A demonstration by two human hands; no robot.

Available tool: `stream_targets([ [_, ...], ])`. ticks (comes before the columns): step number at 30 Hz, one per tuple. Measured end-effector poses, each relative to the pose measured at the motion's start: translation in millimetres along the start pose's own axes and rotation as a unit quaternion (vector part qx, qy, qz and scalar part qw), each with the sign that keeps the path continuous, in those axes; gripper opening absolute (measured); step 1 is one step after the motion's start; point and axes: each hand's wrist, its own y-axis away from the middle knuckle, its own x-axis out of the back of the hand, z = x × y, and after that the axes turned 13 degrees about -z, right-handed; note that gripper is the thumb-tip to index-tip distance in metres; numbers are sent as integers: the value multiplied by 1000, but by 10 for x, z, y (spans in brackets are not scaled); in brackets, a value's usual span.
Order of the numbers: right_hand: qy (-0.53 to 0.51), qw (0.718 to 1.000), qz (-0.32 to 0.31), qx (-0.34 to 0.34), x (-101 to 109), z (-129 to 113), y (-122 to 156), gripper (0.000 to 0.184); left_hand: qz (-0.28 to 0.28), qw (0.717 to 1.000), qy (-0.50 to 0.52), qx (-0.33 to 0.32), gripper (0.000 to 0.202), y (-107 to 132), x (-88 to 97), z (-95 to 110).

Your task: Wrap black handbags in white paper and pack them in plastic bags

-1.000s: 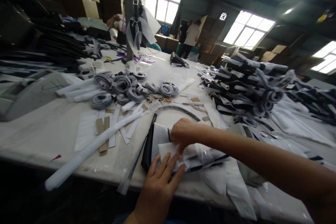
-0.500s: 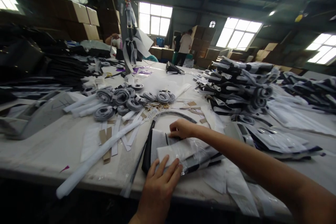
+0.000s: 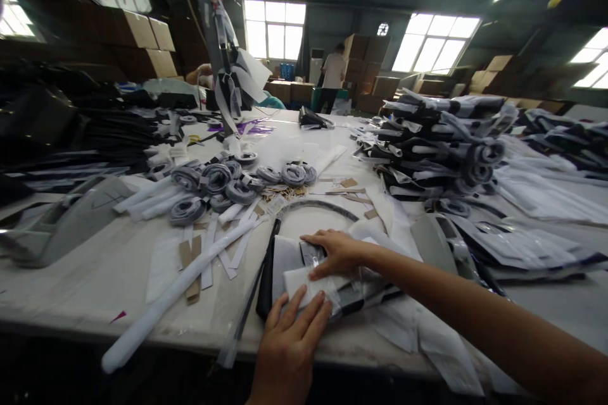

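Observation:
A flat black piece wrapped in white foam sheet and clear plastic film lies at the near edge of the white table. My left hand rests on its near corner, fingers stretched flat and apart. My right hand lies palm down on the top of the bundle, fingers extended and pressing the wrapping flat. Neither hand grips anything.
A long white foam tube lies to the left, with paper strips and cardboard bits. Several grey coiled straps sit mid-table. A tall stack of wrapped black pieces stands at the right, dark stacks at the left. A person stands by boxes at the back.
My right hand has gone from a closed pinch on the wrapping to lying flat on it, slightly nearer. My left hand has stayed flat on the near corner. The view has tilted up a little.

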Motion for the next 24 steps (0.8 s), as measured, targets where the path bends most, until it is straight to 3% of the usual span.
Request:
stream_targets([
  [4,-5,999,42,-9,-43,11,-68,73,-4,1000,2,1,48,-3,0,2],
  [7,-3,998,67,-9,-93,-1,-59,64,2,1000,-3,-1,48,0,-3,4],
  [14,-2,996,89,-10,-157,-19,-29,60,25,999,-6,-41,46,58,-28,-59],
  [21,-6,997,83,8,-88,14,33,52,45,996,-17,-79,44,89,-1,-95],
  [24,8,995,90,28,-141,14,108,73,51,995,-22,-79,42,97,-9,-90],
])
